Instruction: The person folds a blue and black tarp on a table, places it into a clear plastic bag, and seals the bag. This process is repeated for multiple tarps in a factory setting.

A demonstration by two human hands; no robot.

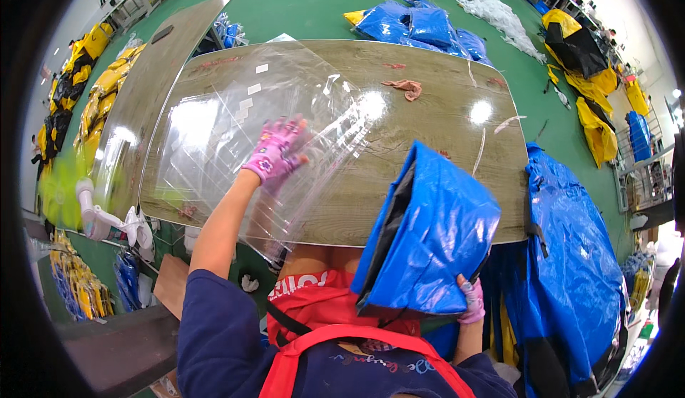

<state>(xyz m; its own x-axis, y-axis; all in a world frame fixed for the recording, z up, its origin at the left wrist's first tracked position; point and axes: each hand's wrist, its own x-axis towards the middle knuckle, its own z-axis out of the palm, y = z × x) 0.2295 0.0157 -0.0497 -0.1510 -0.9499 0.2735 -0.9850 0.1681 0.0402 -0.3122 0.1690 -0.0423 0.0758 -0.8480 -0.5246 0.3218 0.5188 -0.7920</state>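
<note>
The table (442, 113) has a wood-grain top, smooth enough to throw back bright spots of light. On it lie clear plastic bags (235, 120), thin, glossy and creased, with small white labels. The left hand (275, 152) resting on them wears a knitted cloth glove in pink, matt and patterned. The right hand (471, 298), gloved alike, holds a blue bag (428, 234) of shiny, crinkled coated fabric with a dark lining. The floor (321, 2) is matt green.

The left hand (275, 152), in a pink patterned glove, lies flat with fingers spread, its bare forearm stretched forward from a dark blue sleeve. The right hand (471, 299), also gloved, stays low by the torso, fingers curled in a grip.
</note>
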